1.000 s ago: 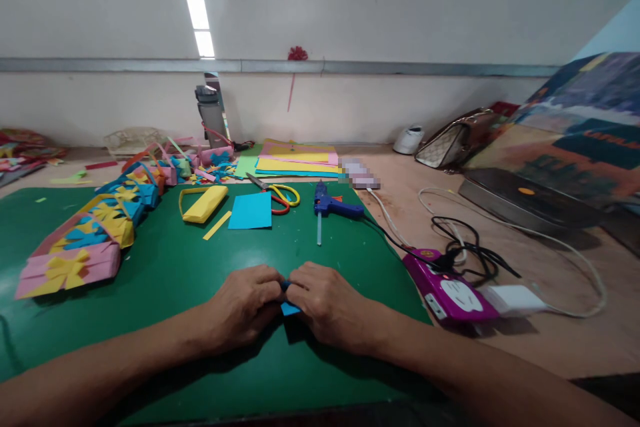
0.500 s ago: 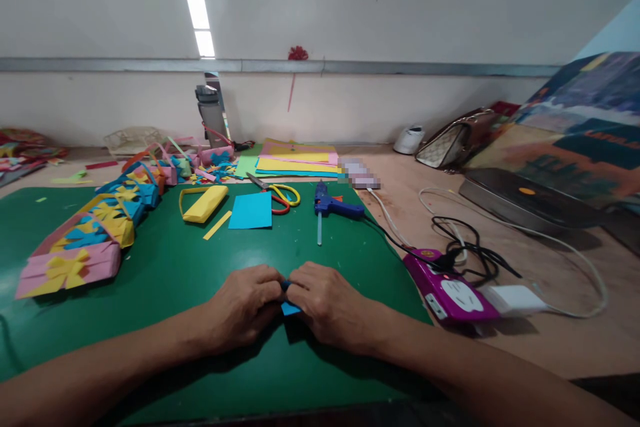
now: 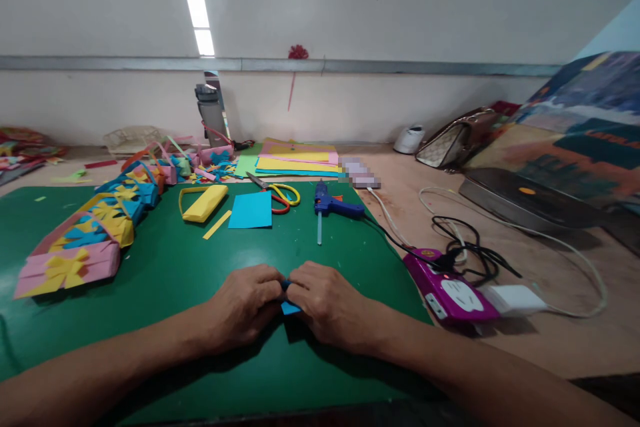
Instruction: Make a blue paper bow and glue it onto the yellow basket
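Close together near the front of the green mat (image 3: 210,380), my left hand (image 3: 253,297) and my right hand (image 3: 323,300) both grip a small piece of blue paper (image 3: 290,308). Only a corner and a dark upper edge of it show between my fingers; the rest is hidden. Beyond my hands lies a square of blue paper (image 3: 251,211), with a yellow paper strip (image 3: 217,225) and a small yellow paper basket (image 3: 206,203) to its left. Scissors (image 3: 280,197) with red and yellow handles rest behind the square. A blue glue gun (image 3: 333,203) stands to the right.
Finished-looking paper baskets with flowers (image 3: 95,233) line the mat's left side. Coloured sheets (image 3: 297,160) and a grey bottle (image 3: 210,117) are at the back. On the right lie a purple power strip (image 3: 450,287), tangled black cable (image 3: 480,257) and a dark case (image 3: 525,200).
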Action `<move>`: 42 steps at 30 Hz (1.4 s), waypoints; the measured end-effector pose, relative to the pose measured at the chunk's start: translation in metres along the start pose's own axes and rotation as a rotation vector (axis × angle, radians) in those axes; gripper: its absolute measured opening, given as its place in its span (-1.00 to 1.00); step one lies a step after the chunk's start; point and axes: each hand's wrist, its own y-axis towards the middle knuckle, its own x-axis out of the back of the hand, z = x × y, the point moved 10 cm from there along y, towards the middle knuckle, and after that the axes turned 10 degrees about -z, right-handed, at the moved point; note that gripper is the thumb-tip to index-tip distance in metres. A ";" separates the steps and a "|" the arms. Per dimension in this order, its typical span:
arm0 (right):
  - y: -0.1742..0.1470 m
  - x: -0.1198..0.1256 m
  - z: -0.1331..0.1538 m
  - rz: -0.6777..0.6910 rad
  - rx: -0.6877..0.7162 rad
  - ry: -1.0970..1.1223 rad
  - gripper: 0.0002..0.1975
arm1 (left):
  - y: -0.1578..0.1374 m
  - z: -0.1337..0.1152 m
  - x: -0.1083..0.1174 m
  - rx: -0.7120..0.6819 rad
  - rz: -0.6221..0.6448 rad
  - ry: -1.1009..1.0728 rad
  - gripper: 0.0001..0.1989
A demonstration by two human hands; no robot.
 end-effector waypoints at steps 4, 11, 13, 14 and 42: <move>0.000 0.001 0.000 -0.010 0.001 0.010 -0.87 | 0.000 0.001 -0.001 0.004 0.006 0.005 -0.82; 0.000 0.003 0.001 -0.044 0.007 0.005 -0.87 | 0.001 -0.001 0.000 -0.007 -0.003 0.005 -0.82; 0.001 0.003 0.001 -0.055 0.006 -0.003 -0.87 | 0.000 -0.001 0.000 -0.004 0.003 0.005 -0.82; 0.001 0.004 0.000 -0.063 0.001 -0.006 -0.87 | 0.000 0.000 0.000 -0.002 0.001 0.008 -0.82; -0.001 0.008 -0.003 -0.160 -0.044 0.060 -0.91 | 0.002 -0.001 0.001 0.010 0.013 0.017 -0.81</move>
